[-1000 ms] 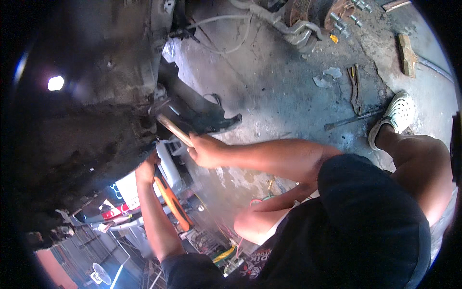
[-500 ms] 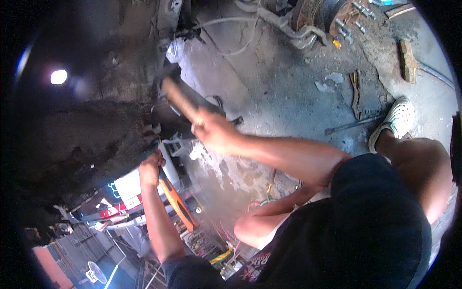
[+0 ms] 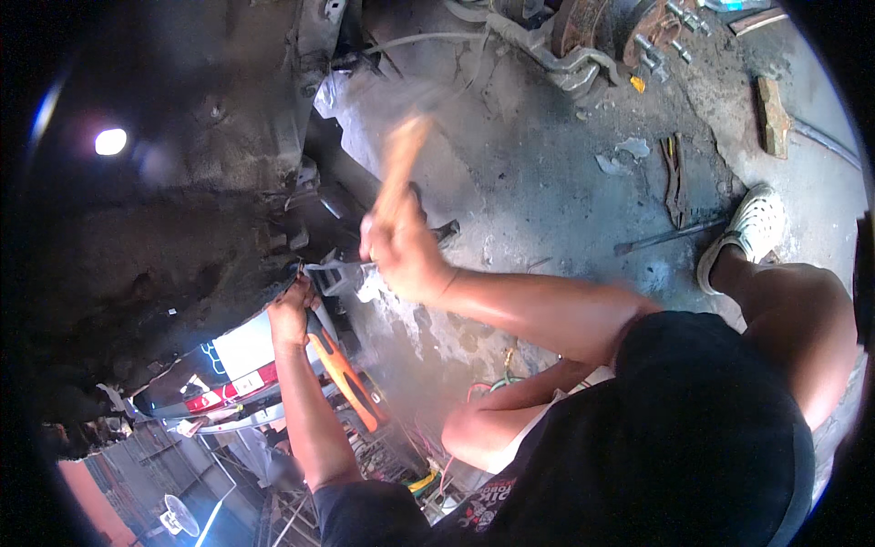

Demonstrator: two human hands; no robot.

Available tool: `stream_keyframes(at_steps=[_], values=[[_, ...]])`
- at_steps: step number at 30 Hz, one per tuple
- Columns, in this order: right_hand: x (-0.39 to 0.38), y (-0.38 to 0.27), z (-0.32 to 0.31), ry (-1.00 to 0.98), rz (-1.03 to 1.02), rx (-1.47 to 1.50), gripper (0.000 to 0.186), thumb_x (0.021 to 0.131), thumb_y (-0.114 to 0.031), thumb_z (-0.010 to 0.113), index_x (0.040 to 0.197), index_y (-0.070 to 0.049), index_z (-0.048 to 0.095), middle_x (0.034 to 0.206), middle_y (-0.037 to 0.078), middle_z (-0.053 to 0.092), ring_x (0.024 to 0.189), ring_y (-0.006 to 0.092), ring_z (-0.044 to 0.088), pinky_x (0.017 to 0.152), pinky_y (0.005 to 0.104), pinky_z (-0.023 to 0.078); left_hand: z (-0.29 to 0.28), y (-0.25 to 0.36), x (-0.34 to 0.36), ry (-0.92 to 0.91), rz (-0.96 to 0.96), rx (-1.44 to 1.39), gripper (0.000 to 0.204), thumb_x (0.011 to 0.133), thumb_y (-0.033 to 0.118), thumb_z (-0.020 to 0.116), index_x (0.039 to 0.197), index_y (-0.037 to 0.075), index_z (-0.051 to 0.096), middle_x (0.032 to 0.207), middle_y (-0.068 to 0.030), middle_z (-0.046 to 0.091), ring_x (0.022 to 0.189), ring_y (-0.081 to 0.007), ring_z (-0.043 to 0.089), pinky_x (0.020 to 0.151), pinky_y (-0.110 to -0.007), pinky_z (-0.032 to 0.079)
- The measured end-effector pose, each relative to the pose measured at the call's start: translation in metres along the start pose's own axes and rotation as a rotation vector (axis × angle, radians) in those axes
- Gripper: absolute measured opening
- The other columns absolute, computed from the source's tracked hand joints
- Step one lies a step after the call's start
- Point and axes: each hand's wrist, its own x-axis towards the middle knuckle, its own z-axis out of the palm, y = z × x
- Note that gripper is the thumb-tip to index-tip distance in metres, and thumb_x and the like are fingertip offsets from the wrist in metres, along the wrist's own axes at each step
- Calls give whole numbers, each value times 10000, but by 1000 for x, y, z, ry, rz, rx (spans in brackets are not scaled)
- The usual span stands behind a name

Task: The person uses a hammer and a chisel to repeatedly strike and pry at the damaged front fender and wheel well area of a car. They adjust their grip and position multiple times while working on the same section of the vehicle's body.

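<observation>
My right hand [image 3: 407,260] is closed round the wooden handle of a hammer [image 3: 401,159]. The handle points upward, and its head end is smeared by motion over the concrete floor. My left hand [image 3: 292,310] is closed on an orange-and-black handled tool [image 3: 351,378], raised against the dark, dirty underside of a vehicle [image 3: 173,210]. The tool's orange handle slants down to the right below the hand. Its working end is hidden among dark parts above my fingers. The hammer is apart from my left hand.
On the concrete floor lie pliers [image 3: 674,182], a thin metal bar [image 3: 670,237] and a heavy hammer [image 3: 775,118]. A rusty wheel hub [image 3: 652,36] with studs stands at the top right. My shoe [image 3: 752,223] is near the bar. A lamp [image 3: 111,141] glows at left.
The hammer has swung from pointing up-left to pointing up and slightly right, away from the vehicle's dark parts. My left hand and the orange-handled tool have shifted slightly right and up.
</observation>
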Motion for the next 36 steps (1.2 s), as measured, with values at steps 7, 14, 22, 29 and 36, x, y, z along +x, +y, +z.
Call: stream_keyframes(at_steps=[7,14,22,29,36], values=[[5,-33,-16,-311,246,-456,295,1000,-217,602,1094,20,454,815,280,680,752,484,686,684,562,552,-13,1,3,-55,-20,27,69,931,62,600,998,72,591,726,14,463,582,-105,399,550,-287,380],[-7,33,-7,-464,92,-588,264,996,-227,602,1044,-4,469,737,268,651,688,464,676,621,547,526,-12,7,2,-95,-47,19,110,913,24,594,1009,74,581,738,22,463,595,-94,411,545,-272,380],[-7,50,-9,-553,42,-773,252,985,-187,591,1042,12,447,726,268,646,672,488,665,606,572,525,-5,7,0,-70,-73,-49,116,905,9,584,1006,65,574,778,-10,510,601,-97,431,545,-282,392],[-17,21,-11,-202,-62,-610,281,975,-175,604,1071,40,450,693,268,651,636,482,673,581,588,533,3,2,-4,-65,-1,-60,126,909,-15,571,1012,57,577,776,-5,522,588,-89,440,544,-274,398],[0,-27,-12,-216,-67,-364,296,993,-179,610,1079,15,404,686,256,630,674,499,659,606,576,506,-10,-41,23,-68,-37,-141,90,933,-7,553,987,54,591,758,12,492,595,-96,410,561,-283,377]])
